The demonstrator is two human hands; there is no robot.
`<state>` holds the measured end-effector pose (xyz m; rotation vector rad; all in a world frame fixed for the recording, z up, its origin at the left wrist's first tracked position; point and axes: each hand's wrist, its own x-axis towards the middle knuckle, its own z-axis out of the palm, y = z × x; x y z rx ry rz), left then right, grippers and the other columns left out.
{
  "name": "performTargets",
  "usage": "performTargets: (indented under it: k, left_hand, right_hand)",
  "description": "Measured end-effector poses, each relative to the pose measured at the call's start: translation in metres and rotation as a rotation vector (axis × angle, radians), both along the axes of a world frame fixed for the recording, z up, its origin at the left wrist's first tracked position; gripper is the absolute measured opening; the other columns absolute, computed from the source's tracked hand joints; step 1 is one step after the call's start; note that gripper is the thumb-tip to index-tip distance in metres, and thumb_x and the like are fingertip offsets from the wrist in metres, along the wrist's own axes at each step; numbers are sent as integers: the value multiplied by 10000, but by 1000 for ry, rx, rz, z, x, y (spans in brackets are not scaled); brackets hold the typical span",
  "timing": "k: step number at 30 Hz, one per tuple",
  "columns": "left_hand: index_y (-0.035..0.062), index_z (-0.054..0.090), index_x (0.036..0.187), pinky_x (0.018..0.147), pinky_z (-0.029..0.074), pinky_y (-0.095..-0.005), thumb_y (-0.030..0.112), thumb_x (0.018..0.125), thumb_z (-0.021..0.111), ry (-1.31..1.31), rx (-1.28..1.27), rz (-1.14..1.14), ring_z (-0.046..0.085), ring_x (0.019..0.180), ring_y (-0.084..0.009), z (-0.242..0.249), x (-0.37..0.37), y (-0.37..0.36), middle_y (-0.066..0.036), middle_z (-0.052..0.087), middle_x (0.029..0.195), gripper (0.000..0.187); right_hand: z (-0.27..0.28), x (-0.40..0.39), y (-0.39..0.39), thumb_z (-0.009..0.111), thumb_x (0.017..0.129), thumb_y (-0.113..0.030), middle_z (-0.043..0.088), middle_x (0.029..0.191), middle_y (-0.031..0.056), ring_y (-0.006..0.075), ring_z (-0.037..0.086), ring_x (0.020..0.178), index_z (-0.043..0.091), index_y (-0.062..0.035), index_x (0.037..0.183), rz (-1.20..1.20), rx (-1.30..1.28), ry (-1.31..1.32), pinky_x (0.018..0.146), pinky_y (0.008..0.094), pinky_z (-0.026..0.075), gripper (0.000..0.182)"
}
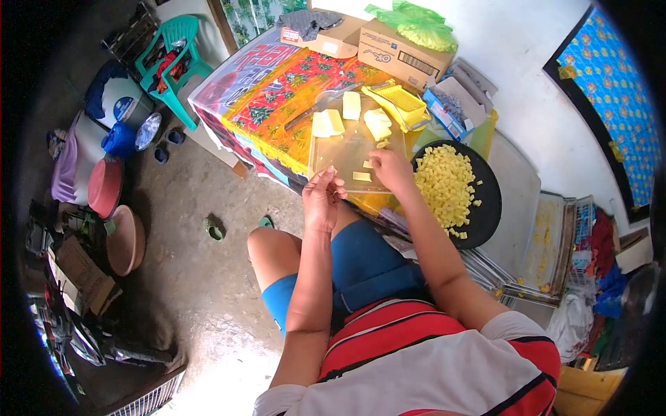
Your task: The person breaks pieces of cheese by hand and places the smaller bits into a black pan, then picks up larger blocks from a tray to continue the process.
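Note:
My left hand (323,200) is raised at the near left edge of the cutting board (325,156). Its fingers are pinched together, and what they hold, if anything, is too small to name. Over the board's right side my right hand (390,170) has its fingers curled down, their tips near small yellow strips (361,176); whatever is in them is hidden. Thicker pale yellow blocks, possibly dough, lie farther up the board: a wide block (327,123), an upright block (352,105) and a cut block (378,125). A long thin blade-like tool (300,120) rests at the upper left.
Right of the board, a round black pan (491,201) holds many small yellow pieces (444,184). Behind stand a yellow ridged plastic tray (399,104), a blue-and-white box (451,107) and a cardboard carton (395,54). A patterned cloth (277,104) covers the table. Metal trays (544,243) lean at right.

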<state>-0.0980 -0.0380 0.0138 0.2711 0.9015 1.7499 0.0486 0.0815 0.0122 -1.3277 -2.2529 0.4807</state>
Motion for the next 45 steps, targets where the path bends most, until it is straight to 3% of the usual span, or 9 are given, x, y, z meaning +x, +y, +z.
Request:
performTargets:
  k: [2, 5, 11, 14, 17, 20, 26, 35, 45]
  left_hand:
    - [39, 615, 932, 518, 498, -254, 196, 885, 606, -21, 2, -17, 566, 535, -120, 2, 2, 0, -38, 616, 674, 164]
    - [17, 622, 960, 517, 496, -243, 196, 871, 625, -45, 10, -37, 551, 520, -113, 7, 5, 0, -42, 614, 668, 200]
    - [9, 626, 997, 520, 484, -237, 192, 884, 586, 3, -13, -58, 557, 546, -107, 3, 5, 0, -40, 620, 698, 218]
    - [16, 634, 996, 534, 474, -239, 197, 887, 580, 106, -46, -62, 559, 566, -107, 3, 4, -1, -33, 620, 723, 218]
    - [18, 651, 981, 547, 464, -234, 206, 885, 593, 222, -40, -75, 546, 574, -101, 5, 6, -3, -31, 627, 751, 218]
    - [16, 659, 981, 568, 455, -228, 198, 888, 599, 318, -9, -106, 541, 595, -98, 17, 9, -6, -32, 635, 774, 213]
    - [10, 678, 1009, 610, 428, -212, 165, 895, 605, 360, 74, -168, 513, 648, -67, 39, 20, -12, -14, 641, 789, 206]
    - [9, 684, 973, 621, 433, -215, 154, 907, 596, 369, 151, -210, 514, 660, -67, 51, 25, -20, -19, 645, 788, 182]
    - [1, 688, 939, 604, 434, -213, 177, 883, 642, 417, 148, -253, 507, 643, -60, 60, 29, -26, -11, 640, 763, 190]
  right_hand:
    - [-6, 3, 6, 643, 799, -209, 637, 947, 145, 333, 622, 843, 696, -130, 942, 50, 30, -133, 716, 417, 498, 172]
    - [-4, 2, 4, 612, 770, -157, 618, 895, 160, 342, 604, 852, 704, -98, 850, 84, 24, -59, 742, 422, 492, 135]
    - [-5, 4, 4, 646, 760, -131, 653, 891, 150, 318, 638, 815, 675, -82, 889, 163, -85, 87, 731, 383, 507, 140]
    - [-20, 8, 9, 656, 802, -114, 679, 876, 111, 229, 660, 789, 653, -42, 957, 216, -326, 371, 719, 321, 510, 170]
    - [14, 12, -8, 643, 843, -93, 675, 874, 60, 131, 639, 792, 639, -2, 996, 331, -539, 679, 703, 263, 504, 178]
    - [53, 21, -24, 625, 859, -68, 665, 888, 37, 96, 620, 800, 630, 19, 1019, 393, -725, 708, 700, 239, 501, 183]
    - [75, 23, -40, 630, 852, -31, 667, 890, 54, 87, 614, 764, 624, 32, 1014, 437, -672, 776, 682, 224, 508, 174]
    - [81, 27, -54, 625, 849, 13, 637, 926, 68, 135, 638, 863, 599, 42, 986, 510, -647, 916, 782, 266, 529, 142]
    - [92, 31, -68, 615, 841, 36, 600, 905, 60, 132, 631, 848, 610, 37, 962, 475, -446, 857, 755, 260, 536, 121]
